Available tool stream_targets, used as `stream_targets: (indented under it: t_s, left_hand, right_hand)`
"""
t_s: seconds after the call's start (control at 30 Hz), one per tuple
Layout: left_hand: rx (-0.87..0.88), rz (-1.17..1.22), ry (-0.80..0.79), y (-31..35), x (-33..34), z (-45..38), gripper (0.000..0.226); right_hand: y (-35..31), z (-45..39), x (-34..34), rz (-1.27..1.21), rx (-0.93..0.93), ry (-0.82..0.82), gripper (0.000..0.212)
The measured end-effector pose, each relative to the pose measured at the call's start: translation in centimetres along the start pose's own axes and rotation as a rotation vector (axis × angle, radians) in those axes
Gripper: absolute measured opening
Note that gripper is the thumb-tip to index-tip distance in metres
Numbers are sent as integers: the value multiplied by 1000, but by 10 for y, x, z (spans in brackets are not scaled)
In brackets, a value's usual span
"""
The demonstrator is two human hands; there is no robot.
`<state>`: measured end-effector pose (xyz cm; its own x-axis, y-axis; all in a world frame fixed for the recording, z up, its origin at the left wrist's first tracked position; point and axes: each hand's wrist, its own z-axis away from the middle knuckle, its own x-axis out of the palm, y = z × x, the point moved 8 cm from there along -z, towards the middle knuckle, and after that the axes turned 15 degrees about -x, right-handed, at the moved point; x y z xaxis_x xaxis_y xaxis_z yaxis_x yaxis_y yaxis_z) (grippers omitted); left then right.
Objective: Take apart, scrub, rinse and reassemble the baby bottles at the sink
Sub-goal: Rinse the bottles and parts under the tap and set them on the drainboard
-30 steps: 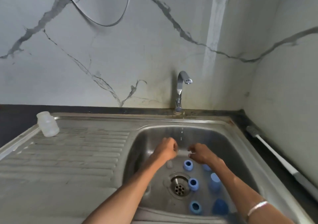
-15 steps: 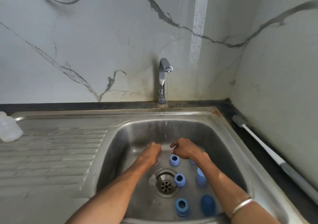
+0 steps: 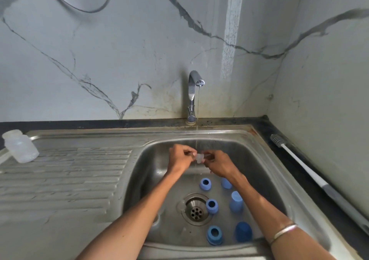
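While water runs from the tap (image 3: 194, 92) | sink (image 3: 265, 160): both forearms reach into basin | left hand (image 3: 180, 159) and right hand (image 3: 218, 165): fingers curled, each grip pinching the clear teat (image 3: 199, 158) under stream | blue rings (image 3: 205, 184) and caps (image 3: 236, 200): on basin floor by drain.

1. One head-worn wide-angle view looks forward and down onto the sink (image 3: 265, 160) from the person's standing place.
2. It faces the tap (image 3: 192, 92) and the back wall (lines bend at the edges).
3. Both forearms enter from below, close to the lens.
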<state>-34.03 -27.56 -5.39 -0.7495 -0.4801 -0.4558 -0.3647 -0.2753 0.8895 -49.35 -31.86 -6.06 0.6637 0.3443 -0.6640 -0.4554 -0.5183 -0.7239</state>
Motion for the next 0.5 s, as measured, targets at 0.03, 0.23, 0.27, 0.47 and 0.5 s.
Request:
stream_targets:
  t_s: [0.03,0.23,0.27,0.47,0.5]
  left_hand:
    - [-52,117,-9,-1,-2,0,9]
    - [-251,577,-94,-10,4,-10,7]
    - [-239,590,-100,-10,6,-13,9]
    - [-85,574,-169,7,10,-19,11]
    - [-82,576,-150,9,9,-20,13]
  right_hand:
    - [-3,0,-3,-46,-15,41,38]
    - [-13,-10,-15,-171,-101,259,29]
    - [-10,-13,-14,-211,-91,277,26]
    - [-6,-24,-15,-434,-74,385,28]
    - [-8,-24,-16,-442,-86,397,28]
